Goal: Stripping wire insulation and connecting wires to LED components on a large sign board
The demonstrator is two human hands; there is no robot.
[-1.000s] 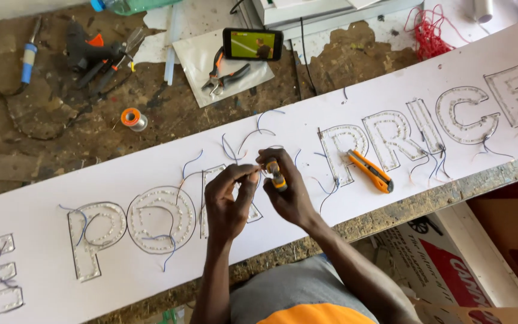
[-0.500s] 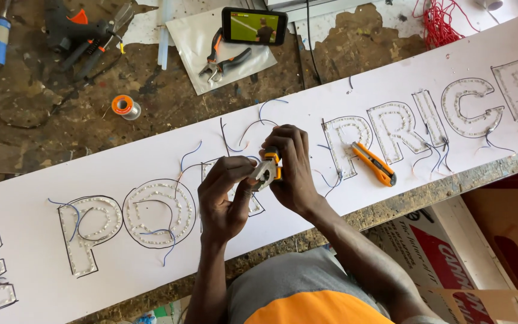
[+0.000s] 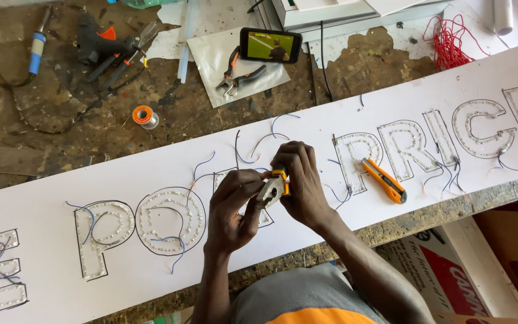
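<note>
Both hands meet above the white board (image 3: 151, 180), forearms rising from the bottom edge. The right hand (image 3: 304, 180) is curled closed round the pliers' (image 3: 273, 187) yellow handles. The left hand (image 3: 235, 204) pinches fingertips at the pliers' grey nose; what it holds is hidden.

The right hand (image 3: 304, 180) was closed around a pair of pliers (image 3: 273, 187) with yellow grips, the metal jaws pointing toward the left hand (image 3: 232, 207). The left hand's fingers (image 3: 248, 180) pinched something thin just at the jaws, too small to tell. Both hands hovered above a long white board (image 3: 151, 174) with outlined letters and loose blue wires (image 3: 202, 163). Right of the grip an orange utility knife (image 3: 385, 180) lay on the board. Well beyond the grip, on the worn bench, sat a phone (image 3: 270, 45), a second pair of pliers (image 3: 240, 73) and a solder spool (image 3: 144, 116).
</note>
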